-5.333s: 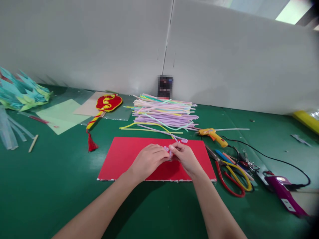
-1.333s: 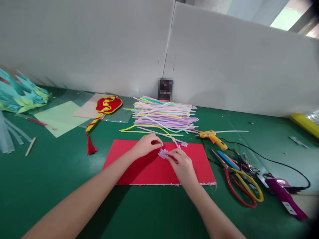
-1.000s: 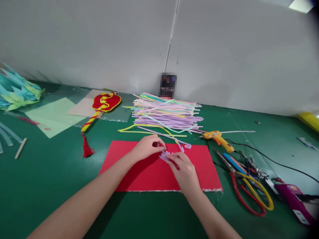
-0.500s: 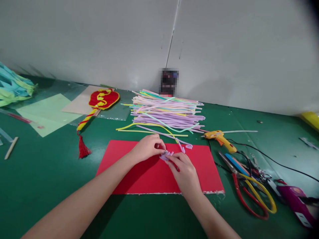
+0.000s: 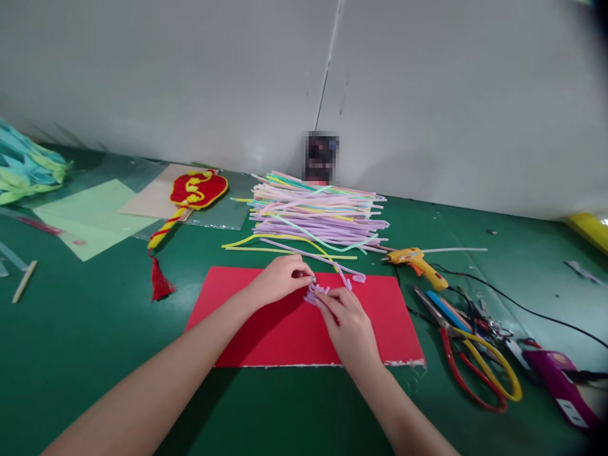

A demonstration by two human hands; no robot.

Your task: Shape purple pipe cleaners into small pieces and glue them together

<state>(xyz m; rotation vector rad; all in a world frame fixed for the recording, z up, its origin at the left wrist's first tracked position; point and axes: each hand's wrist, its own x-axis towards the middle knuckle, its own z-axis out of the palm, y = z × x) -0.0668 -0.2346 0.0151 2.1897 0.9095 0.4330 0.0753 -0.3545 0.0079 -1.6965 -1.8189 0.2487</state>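
Both hands meet over a red sheet [image 5: 266,329] on the green table. My left hand [image 5: 280,280] is curled, its fingertips pinching the top of a small bent lilac pipe-cleaner piece [image 5: 315,292]. My right hand [image 5: 349,323] lies on the sheet with its fingers pressed on the same piece from below. Just beyond them lies a loose lilac pipe cleaner with a hooked end [image 5: 354,277]. A pile of pastel pipe cleaners [image 5: 318,212] sits behind the sheet.
A yellow glue gun [image 5: 414,260] with a black cord, red and yellow scissors [image 5: 475,367], pliers and a purple tool [image 5: 553,373] lie to the right. A red and yellow ornament with a tassel [image 5: 190,196], paper sheets and teal paper leaves [image 5: 23,168] lie to the left. White panels stand behind.
Earlier both hands held the lilac piece together above the sheet; the piece now rests on the sheet. In the last second the hands have barely moved; the view shifted slightly.
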